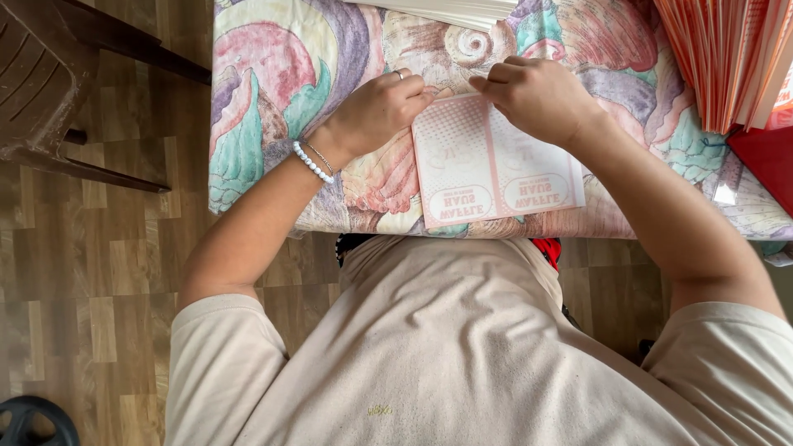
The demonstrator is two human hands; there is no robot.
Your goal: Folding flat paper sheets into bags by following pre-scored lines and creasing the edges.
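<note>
Beige cotton shirt (462, 347) fills the near field, nearest the lens. Beyond it, table draped in a pastel shell-print cloth (273, 91). Brown plastic chair (41, 74) well off to the left of the grip, on wood-pattern flooring (107, 272). Fanned stack of orange-edged paper sheets (727, 58) up and right of the grip, apart from it. White sheet stack (454, 10) just beyond the hands.

Work piece: flat pink-and-white printed paper sleeve (491, 161), lying on the cloth, centre crease running away from the body. Long axis roughly toward/away from the person; the piece extends from the grip back toward the body.

Left hand (382, 107): fingers curled together, tips pressed on the sleeve's far-left corner. White bead bracelet (312, 162) on that wrist, ring on one finger.
Right hand (537, 95): fingers bunched, pinching or pressing the far edge at the crease; can't tell which, tips are hidden under the knuckles.

Both hands meet at the far edge, near-touching; the right sits nearer the crease line.
</note>
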